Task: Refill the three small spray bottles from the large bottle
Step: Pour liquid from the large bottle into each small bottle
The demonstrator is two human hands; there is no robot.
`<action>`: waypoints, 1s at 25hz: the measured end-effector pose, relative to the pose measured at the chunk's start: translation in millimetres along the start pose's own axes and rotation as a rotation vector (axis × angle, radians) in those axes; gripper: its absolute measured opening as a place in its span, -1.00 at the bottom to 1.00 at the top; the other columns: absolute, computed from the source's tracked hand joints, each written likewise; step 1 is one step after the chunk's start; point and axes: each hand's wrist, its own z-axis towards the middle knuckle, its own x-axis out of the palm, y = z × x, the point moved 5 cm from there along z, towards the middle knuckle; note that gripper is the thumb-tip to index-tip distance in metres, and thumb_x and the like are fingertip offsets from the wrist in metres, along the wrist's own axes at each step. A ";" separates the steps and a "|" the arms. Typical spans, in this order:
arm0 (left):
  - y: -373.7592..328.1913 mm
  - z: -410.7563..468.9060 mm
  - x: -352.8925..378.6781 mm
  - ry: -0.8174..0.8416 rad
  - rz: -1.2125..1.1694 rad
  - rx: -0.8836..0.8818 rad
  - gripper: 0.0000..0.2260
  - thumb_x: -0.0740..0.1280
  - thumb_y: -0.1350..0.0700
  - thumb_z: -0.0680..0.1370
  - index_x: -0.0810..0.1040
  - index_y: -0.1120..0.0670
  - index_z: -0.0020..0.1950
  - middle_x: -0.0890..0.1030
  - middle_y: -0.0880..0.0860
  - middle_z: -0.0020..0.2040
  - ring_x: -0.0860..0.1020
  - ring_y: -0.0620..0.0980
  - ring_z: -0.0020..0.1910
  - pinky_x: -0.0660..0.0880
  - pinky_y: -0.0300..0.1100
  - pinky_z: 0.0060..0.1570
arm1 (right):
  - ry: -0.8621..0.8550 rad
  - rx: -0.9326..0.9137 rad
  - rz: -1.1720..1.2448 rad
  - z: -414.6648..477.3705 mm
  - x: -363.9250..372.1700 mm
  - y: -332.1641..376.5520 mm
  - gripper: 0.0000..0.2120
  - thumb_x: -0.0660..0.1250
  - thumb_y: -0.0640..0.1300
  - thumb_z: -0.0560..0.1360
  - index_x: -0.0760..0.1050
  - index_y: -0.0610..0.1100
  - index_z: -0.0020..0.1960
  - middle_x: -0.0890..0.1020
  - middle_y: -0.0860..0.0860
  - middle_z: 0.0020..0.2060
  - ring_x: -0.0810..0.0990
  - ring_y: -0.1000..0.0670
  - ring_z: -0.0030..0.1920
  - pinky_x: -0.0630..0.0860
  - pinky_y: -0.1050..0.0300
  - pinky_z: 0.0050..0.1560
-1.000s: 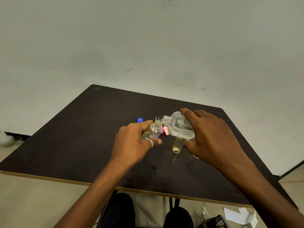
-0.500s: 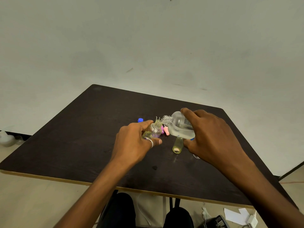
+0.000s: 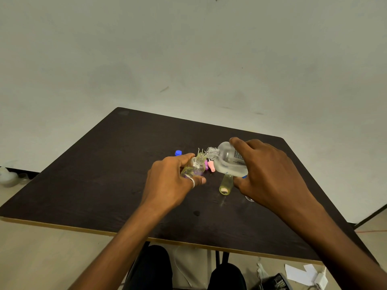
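Note:
My left hand [image 3: 171,183] grips a small clear spray bottle [image 3: 195,165] with no cap, tilted a little to the right over the dark table [image 3: 100,181]. My right hand [image 3: 270,174] holds the large clear bottle [image 3: 227,161] tipped on its side, its open neck right above the small bottle's mouth. A yellowish small bottle [image 3: 225,184] lies on the table below the large bottle. Pink and purple spray heads [image 3: 211,165] with thin tubes lie just behind the small bottle. A blue cap [image 3: 178,152] sits further left.
A clear round piece [image 3: 249,198] shows under my right hand. Papers and a dark device [image 3: 301,275] lie on the floor at the right. A pale container [image 3: 7,176] stands on the floor at the far left. My knees are under the table's near edge.

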 end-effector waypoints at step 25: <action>0.4 0.9 1.1 0.001 0.012 0.005 -0.41 0.54 -0.12 0.39 0.52 -0.07 0.39 0.68 -0.07 0.15 0.62 -0.15 0.08 0.56 -0.12 0.19 | -0.007 0.000 -0.012 0.5 -0.2 -0.8 -0.25 0.45 0.07 0.36 0.18 0.10 0.45 0.55 0.02 0.12 0.55 -0.06 0.05 0.56 0.05 -0.09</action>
